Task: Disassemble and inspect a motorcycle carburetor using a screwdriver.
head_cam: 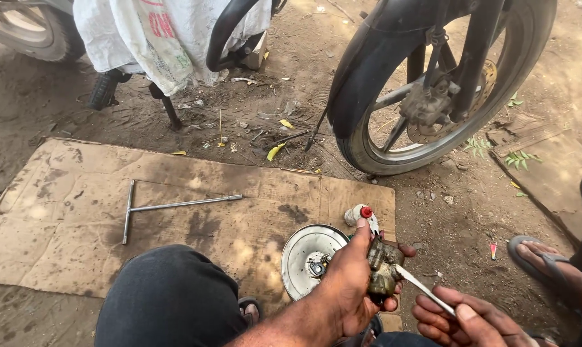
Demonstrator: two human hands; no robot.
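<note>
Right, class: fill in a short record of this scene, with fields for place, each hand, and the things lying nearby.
place: dirt ground with a flattened cardboard sheet
left hand: grips a small grimy metal part
right hand: holds a thin metal tool, tip against the part
on cardboard: T-handle wrench, round metal plate, small bottle with red cap
behind: motorcycle front wheel
right edge: another person's sandalled foot

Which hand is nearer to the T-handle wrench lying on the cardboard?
Left. The left hand, gripping a grimy metal part, sits right of the T-handle wrench; the right hand, holding a thin tool, is farther right still.
</note>
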